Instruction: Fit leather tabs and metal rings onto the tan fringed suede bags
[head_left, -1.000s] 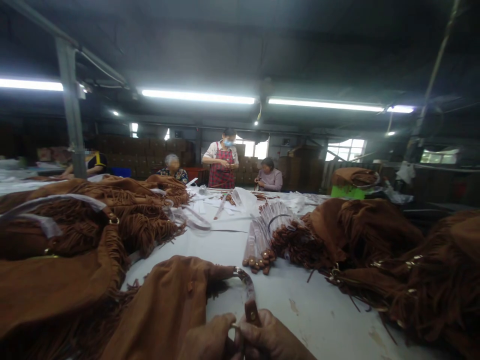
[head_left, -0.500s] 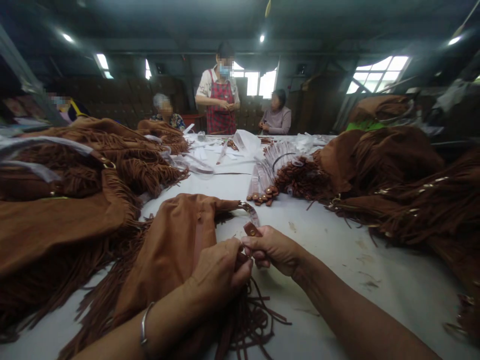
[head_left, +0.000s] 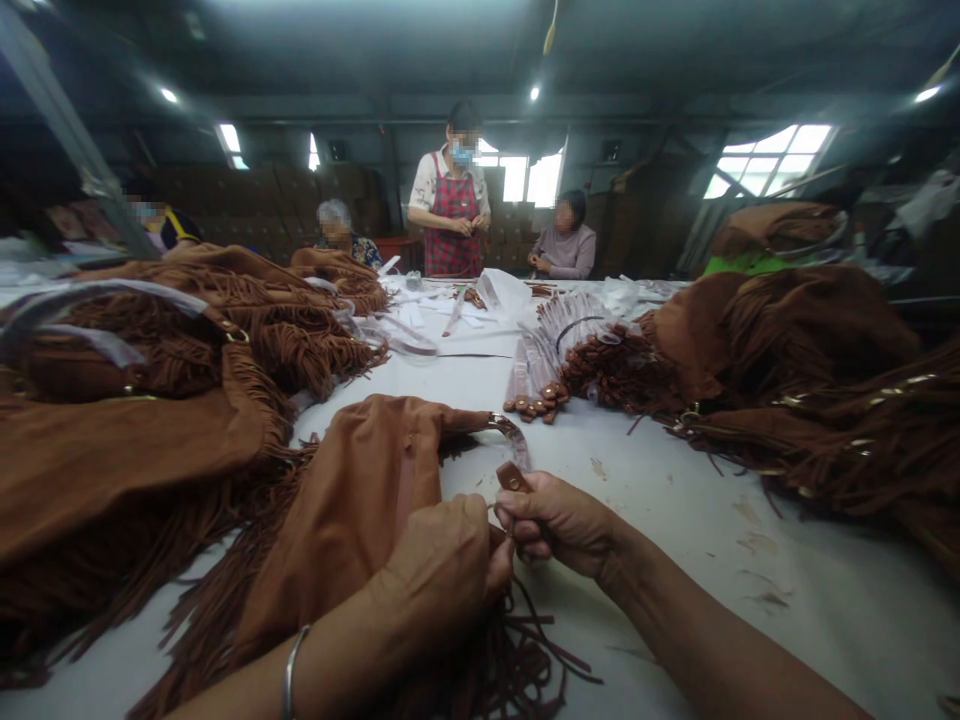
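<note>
A brown fringed suede bag point(head_left: 345, 500) lies on the white table in front of me, its fringe spilling toward my side. My left hand point(head_left: 442, 550) is closed at the bag's near right corner; its fingers hide most of what they grip there. In my right hand point(head_left: 570, 520), a brown strap end point(head_left: 513, 478) with a round metal stud is pinched and sticks up past the thumb. The fingertips of both hands nearly meet, with a small metal piece between them. A plastic-wrapped strap point(head_left: 516, 440) curves from a metal ring at the bag's far corner toward my right hand.
Fringed brown bags point(head_left: 127, 450) are heaped at the left, and more bags point(head_left: 802, 330) are piled at the right. A bundle of plastic-wrapped straps point(head_left: 570, 315) lies beyond my hands on the table point(head_left: 675, 520). Several people are across the table, one in a checked apron point(head_left: 452, 230).
The whole view has shifted slightly, so things sit a little lower and farther right. My hands keep their hold, their fingertips slightly farther apart, with the metal piece now showing between them.
</note>
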